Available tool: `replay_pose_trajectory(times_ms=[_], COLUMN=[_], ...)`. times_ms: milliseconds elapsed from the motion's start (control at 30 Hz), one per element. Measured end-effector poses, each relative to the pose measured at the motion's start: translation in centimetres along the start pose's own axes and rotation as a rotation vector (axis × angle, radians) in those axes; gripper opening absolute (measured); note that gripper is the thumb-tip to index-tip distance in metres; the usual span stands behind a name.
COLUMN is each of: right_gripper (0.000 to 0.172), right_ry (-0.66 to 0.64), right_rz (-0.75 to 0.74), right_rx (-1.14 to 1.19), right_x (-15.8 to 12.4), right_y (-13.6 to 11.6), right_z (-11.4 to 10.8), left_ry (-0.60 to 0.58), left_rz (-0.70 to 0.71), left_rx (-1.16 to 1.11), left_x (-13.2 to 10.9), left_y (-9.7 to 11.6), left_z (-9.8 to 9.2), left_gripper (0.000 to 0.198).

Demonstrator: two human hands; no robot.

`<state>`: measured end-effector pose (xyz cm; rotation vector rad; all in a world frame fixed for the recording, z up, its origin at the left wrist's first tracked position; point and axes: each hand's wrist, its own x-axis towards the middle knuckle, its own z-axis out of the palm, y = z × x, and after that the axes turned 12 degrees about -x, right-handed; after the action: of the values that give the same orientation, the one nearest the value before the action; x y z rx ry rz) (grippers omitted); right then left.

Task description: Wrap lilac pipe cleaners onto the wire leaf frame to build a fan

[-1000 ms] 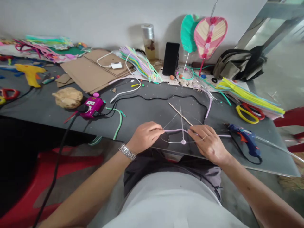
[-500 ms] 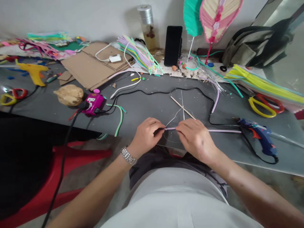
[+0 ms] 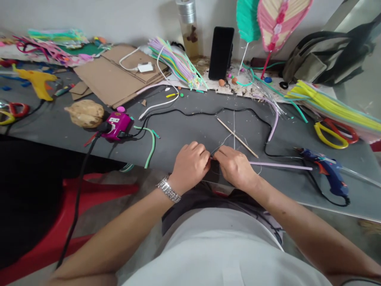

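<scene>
Both left hand and right hand pinch a thin lilac stem over a flat grey tabletop beside a pale wall.

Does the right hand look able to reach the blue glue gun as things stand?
Probably yes: nothing tall stands between the right hand and the blue glue gun, though the hand seems occupied pinching the lilac pipe cleaner.

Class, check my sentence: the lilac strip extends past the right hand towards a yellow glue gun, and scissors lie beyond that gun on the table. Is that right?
Not quite: the colour is wrong. The head view shows that this glue gun is blue. The rest stands: the lilac strip extends past the right hand towards it, and scissors lie beyond it on the table.
</scene>
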<state>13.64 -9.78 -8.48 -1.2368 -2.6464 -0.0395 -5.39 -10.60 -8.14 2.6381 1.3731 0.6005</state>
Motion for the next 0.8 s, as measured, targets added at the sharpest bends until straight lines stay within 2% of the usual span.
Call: replay_pose_trajectory(times_ms=[100,300,633,800], right_gripper=[0.029,0.028,0.021,0.020], right_ry=[0.001,-0.017,0.003,-0.071], right_rz=[0.011,0.030,0.034,-0.001], right_rx=[0.004,0.005,0.030,-0.011], right_x=[0.0,-0.1,-0.3,0.0], right_y=[0.0,-0.1,0.0,-0.5], right_z=[0.2,0.3,0.7,0.2], left_ry=[0.008,0.046,0.072,0.193], left_rz=[-0.013,-0.143,-0.071,-0.059], left_rx=[0.014,-0.035,0.003,-0.100], left_x=[0.2,0.1,0.2,-0.3], left_y=[0.0,0.5,0.4,-0.2], left_z=[0.4,0.9,0.4,1.4], left_gripper=[0.020,0.017,0.019,0.018])
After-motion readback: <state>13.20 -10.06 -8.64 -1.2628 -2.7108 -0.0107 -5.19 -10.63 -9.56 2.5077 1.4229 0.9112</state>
